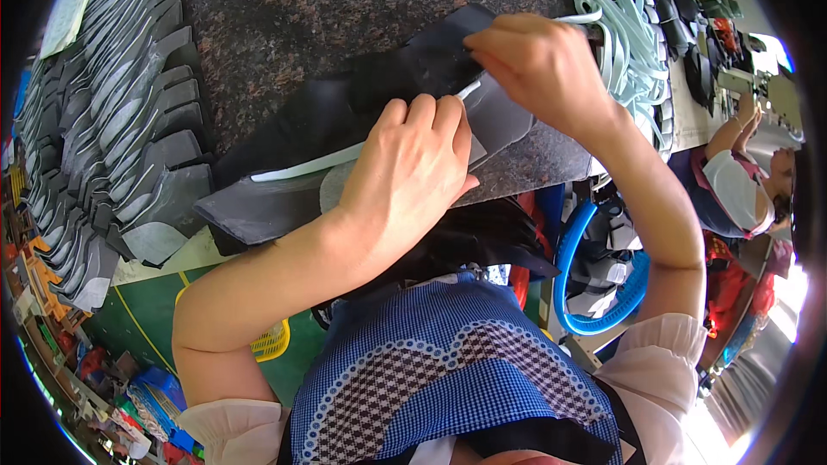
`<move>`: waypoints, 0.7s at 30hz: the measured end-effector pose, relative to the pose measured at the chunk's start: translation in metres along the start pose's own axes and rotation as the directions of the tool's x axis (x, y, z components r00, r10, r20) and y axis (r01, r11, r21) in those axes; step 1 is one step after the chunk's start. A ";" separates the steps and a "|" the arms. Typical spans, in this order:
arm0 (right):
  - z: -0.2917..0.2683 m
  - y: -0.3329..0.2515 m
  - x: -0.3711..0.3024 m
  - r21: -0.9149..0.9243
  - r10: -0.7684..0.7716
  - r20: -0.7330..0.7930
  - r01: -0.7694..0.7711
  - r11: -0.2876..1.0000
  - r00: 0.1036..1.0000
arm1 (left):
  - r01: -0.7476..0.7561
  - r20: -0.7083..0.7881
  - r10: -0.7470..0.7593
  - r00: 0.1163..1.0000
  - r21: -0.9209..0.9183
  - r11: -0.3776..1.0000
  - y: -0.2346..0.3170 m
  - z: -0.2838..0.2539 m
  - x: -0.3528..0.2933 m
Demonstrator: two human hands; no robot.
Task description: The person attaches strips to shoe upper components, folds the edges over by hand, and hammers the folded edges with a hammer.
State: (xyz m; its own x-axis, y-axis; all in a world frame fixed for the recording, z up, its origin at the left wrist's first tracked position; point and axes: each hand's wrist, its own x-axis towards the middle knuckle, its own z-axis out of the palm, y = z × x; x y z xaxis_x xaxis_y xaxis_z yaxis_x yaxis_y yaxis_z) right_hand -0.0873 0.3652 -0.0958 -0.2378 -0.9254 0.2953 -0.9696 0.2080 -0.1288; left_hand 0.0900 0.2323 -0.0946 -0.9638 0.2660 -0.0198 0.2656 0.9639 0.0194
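Your left hand (409, 155) lies across dark sheet (301, 120) and pale strip (301, 163), fingers close together, probably steadying both; can't tell if they grip anything underneath. Your right hand (534, 60) pinches dark sheet's far right end, likely keeping it taut. Sheet's on tabletop (258, 17), close to front edge. Gray stack (129, 120) crowds left, strip pile (633, 30) right; most open room's beyond sheet.

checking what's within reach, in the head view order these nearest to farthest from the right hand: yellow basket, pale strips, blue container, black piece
1. black piece: at the fingertips of the right hand
2. pale strips: just to the hand's right
3. blue container: below the hand, slightly right
4. yellow basket: farthest, toward the lower left
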 end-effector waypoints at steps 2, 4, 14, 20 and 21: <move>0.004 0.005 0.006 -0.048 -0.040 0.087 0.044 0.998 0.995 | -0.001 0.005 0.001 1.000 0.011 1.000 0.000 -0.001 0.002; 0.004 0.000 0.018 -0.195 -0.193 0.159 0.222 0.955 0.968 | -0.003 0.018 0.002 1.000 0.032 0.999 0.000 -0.001 0.000; -0.014 0.027 0.019 0.176 0.115 0.390 -0.197 0.964 0.914 | -0.003 0.053 -0.003 0.999 0.102 0.995 0.001 0.004 0.002; -0.009 0.017 0.025 0.087 -0.140 0.308 0.119 0.989 0.941 | -0.005 0.030 0.003 1.000 0.048 0.999 -0.002 0.006 0.001; -0.009 0.006 0.028 -0.046 -0.193 0.368 0.225 0.973 0.910 | -0.009 0.030 0.008 1.000 0.053 0.999 -0.002 0.005 0.001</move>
State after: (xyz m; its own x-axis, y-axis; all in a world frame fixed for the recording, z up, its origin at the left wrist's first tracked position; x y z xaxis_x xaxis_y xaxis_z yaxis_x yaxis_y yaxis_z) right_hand -0.1001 0.3436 -0.0801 -0.0084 -0.9985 -0.0547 -0.9998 0.0092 -0.0152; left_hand 0.0885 0.2311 -0.0999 -0.9605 0.2736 -0.0498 0.2754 0.9607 -0.0337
